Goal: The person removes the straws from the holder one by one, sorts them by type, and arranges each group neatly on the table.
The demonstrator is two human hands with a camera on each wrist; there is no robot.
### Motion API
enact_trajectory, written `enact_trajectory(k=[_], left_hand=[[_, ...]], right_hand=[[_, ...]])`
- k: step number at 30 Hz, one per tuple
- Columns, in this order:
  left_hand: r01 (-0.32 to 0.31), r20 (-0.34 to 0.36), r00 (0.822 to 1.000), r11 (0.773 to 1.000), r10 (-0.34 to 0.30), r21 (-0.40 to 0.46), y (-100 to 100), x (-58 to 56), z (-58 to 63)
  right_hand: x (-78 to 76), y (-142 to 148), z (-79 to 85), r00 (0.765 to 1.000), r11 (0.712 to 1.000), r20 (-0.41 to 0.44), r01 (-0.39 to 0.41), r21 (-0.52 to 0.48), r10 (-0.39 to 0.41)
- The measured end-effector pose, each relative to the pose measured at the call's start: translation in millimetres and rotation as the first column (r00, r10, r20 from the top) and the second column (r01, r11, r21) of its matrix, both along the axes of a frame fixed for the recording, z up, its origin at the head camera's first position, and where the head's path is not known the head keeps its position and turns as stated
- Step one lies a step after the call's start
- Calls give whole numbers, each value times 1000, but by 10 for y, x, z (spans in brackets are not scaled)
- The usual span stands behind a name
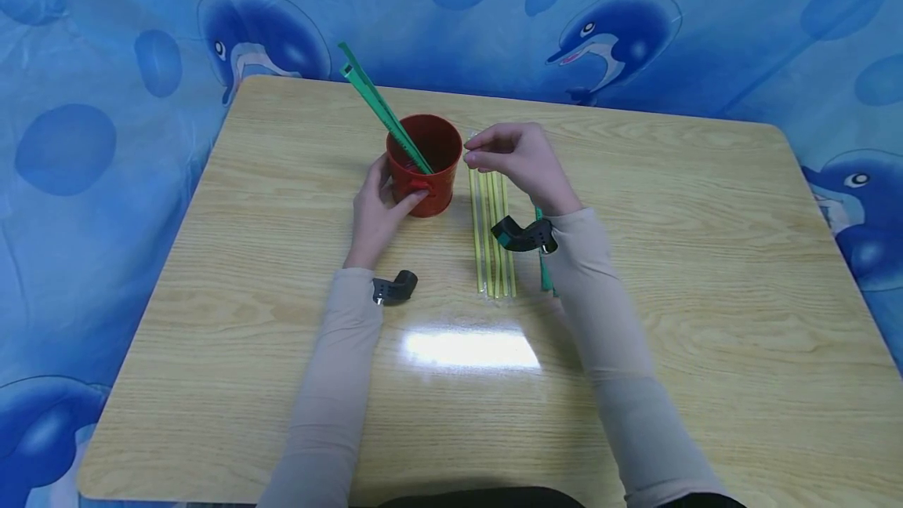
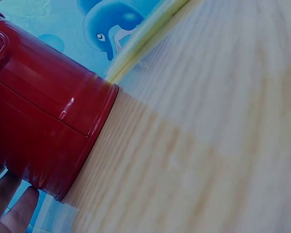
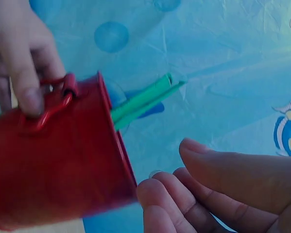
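A small red metal bucket [image 1: 441,193] stands upright on the table. My left hand [image 1: 375,214] grips its near left side, with the thumb by the small handle, which shows in the right wrist view. Two long green straw-like sticks [image 1: 381,110] lean in the bucket, their upper ends sticking out to the far left. Just right of the rim is my right hand [image 1: 518,159], its fingers loosely bent and the thumb apart from them in the right wrist view. Nothing shows between them. Beneath this hand lie several long yellow straw-like sticks [image 1: 495,257] in clear wrapping, their far ends partly hidden.
More green sticks [image 1: 545,273] lie right of the yellow ones, mostly covered by the right forearm. The wooden table [image 1: 705,296] reaches far to the right. A blue dolphin-print sheet [image 1: 395,6] hangs behind its back edge. Light glares off the table's front middle.
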State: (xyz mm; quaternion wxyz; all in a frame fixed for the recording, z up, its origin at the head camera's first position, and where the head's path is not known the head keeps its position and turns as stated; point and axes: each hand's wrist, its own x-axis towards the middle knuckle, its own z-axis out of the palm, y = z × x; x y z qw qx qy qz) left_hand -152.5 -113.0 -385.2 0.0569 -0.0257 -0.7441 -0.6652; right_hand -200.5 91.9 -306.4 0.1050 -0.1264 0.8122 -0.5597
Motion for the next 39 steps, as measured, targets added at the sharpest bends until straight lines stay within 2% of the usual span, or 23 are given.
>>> enact_trajectory(k=[6,16,19,20,24,26,27,33,35,39], left_hand=[[1,11,1000,1000,-1,-16,-5,-2,5],[18,4,1000,999,-18,-33,12,8,20],[17,16,1000,999,-16,-40,13,6,13],[15,13,1000,999,-14,-41,8,-18,-40],[16,10,1000,999,-16,-44,10,-21,-48],[15,7,1000,999,-14,-47,11,-17,-36],[16,12,1000,999,-16,-48,17,6,19],[6,28,1000,997,-4,-76,0,-4,28],[4,27,1000,997,-2,-75,-12,-16,6],[6,14,1000,999,-5,-45,-43,-101,-170]], right_hand=[[-49,-178,27,998,998,-34,-56,-25,55],[-178,-435,34,991,991,-17,-131,0,131],[-219,-515,19,992,992,-18,-126,29,126],[-232,-540,12,992,992,-19,-122,40,123],[-285,-637,-29,994,991,-50,-91,96,96],[-308,-676,-47,993,988,-79,-79,129,90],[-321,-695,-59,992,986,-95,-73,151,88],[-336,-769,-65,982,958,-148,-77,276,121],[-330,-792,-58,980,948,-149,-81,307,132],[-326,-824,-58,978,931,-154,-76,356,139]])
